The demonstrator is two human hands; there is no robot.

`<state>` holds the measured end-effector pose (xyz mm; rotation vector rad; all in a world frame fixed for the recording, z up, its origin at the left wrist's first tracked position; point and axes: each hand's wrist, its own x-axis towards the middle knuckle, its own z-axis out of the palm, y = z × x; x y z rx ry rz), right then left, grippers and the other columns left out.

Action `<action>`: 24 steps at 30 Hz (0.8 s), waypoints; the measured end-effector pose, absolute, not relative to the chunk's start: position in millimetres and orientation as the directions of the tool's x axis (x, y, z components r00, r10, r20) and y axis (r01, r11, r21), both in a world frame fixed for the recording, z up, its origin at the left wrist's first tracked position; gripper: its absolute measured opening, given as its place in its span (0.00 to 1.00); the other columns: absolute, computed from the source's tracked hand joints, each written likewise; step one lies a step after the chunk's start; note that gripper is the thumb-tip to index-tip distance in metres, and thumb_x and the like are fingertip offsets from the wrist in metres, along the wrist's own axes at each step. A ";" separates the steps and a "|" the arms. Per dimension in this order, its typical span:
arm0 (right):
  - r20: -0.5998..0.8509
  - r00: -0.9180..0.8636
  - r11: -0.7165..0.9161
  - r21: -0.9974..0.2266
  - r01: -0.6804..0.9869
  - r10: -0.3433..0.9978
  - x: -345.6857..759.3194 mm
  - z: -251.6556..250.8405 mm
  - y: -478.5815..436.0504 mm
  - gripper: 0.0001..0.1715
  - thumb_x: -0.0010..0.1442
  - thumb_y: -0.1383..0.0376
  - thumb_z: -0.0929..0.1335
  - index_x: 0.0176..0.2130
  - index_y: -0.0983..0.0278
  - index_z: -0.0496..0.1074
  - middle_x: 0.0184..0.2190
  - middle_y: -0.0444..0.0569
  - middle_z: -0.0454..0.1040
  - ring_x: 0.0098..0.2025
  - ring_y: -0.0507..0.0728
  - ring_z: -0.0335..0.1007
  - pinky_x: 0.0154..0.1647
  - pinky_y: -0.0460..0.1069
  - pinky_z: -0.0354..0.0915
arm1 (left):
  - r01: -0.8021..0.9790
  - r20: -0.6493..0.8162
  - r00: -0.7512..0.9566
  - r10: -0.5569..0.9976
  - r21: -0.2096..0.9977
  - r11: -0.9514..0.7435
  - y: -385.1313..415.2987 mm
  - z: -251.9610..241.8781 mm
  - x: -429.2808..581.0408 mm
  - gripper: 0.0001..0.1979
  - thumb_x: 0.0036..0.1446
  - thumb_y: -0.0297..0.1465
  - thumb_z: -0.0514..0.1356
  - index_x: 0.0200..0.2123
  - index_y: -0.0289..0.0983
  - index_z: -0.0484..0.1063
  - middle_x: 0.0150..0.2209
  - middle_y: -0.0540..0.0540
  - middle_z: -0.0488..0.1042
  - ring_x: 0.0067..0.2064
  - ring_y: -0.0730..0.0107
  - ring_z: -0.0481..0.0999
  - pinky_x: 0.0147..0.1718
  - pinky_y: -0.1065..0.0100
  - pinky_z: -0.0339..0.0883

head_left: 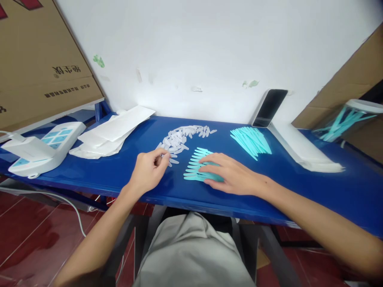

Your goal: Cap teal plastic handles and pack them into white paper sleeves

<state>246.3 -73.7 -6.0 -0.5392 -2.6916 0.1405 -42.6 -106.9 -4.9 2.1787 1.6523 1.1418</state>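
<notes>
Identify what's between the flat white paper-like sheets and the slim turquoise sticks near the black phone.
A curved scatter of small, narrow, whitish plastic-looking pieces lies on the blue tabletop between the sheets and those sticks, in the head view.

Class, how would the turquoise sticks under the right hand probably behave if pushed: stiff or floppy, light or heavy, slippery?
The turquoise sticks look fairly stiff, lying straight. Their slimness suggests each is light. They would probably slide and spread easily, lying side by side on a glossy blue table.
</notes>
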 end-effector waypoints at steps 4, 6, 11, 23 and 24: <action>0.348 -0.853 0.920 -0.197 0.338 0.388 244.4 -10.0 -74.5 0.14 0.70 0.59 0.68 0.51 0.62 0.78 0.55 0.59 0.77 0.56 0.65 0.76 0.56 0.63 0.73 | 0.804 0.415 0.263 0.871 0.406 -0.436 -104.1 -7.8 -57.6 0.16 0.68 0.38 0.54 0.44 0.36 0.80 0.27 0.51 0.71 0.27 0.70 0.68 0.32 0.67 0.61; 0.340 -0.853 0.916 -0.201 0.346 0.397 244.4 -10.8 -74.1 0.14 0.70 0.59 0.68 0.50 0.63 0.78 0.55 0.59 0.78 0.55 0.65 0.76 0.56 0.62 0.73 | 0.819 0.393 0.349 0.851 0.313 -0.481 -102.4 -10.3 -59.1 0.18 0.70 0.38 0.53 0.52 0.38 0.79 0.37 0.45 0.74 0.35 0.65 0.72 0.38 0.64 0.65; 0.354 -0.849 0.920 -0.177 0.350 0.392 245.1 -9.9 -73.2 0.12 0.70 0.59 0.68 0.46 0.62 0.80 0.53 0.58 0.78 0.55 0.65 0.76 0.56 0.63 0.73 | 0.836 0.324 0.418 0.849 0.228 -0.499 -99.3 -17.2 -58.4 0.21 0.73 0.41 0.51 0.58 0.43 0.78 0.42 0.42 0.72 0.44 0.58 0.71 0.47 0.57 0.67; 0.393 -0.829 0.917 -0.137 0.375 0.398 254.2 -12.3 -61.9 0.12 0.71 0.60 0.67 0.43 0.63 0.80 0.48 0.56 0.80 0.49 0.62 0.77 0.51 0.58 0.72 | 0.772 0.315 0.447 0.837 0.338 -0.539 -97.3 -18.7 -60.4 0.19 0.73 0.40 0.52 0.50 0.43 0.82 0.38 0.43 0.72 0.42 0.59 0.72 0.45 0.57 0.69; 0.396 -0.828 0.917 -0.133 0.375 0.397 255.0 -12.3 -60.9 0.12 0.71 0.60 0.67 0.43 0.63 0.80 0.47 0.56 0.80 0.48 0.62 0.77 0.50 0.58 0.72 | 0.769 0.313 0.448 0.837 0.342 -0.540 -97.3 -18.9 -60.7 0.19 0.73 0.40 0.52 0.50 0.43 0.82 0.39 0.43 0.72 0.43 0.59 0.72 0.45 0.57 0.69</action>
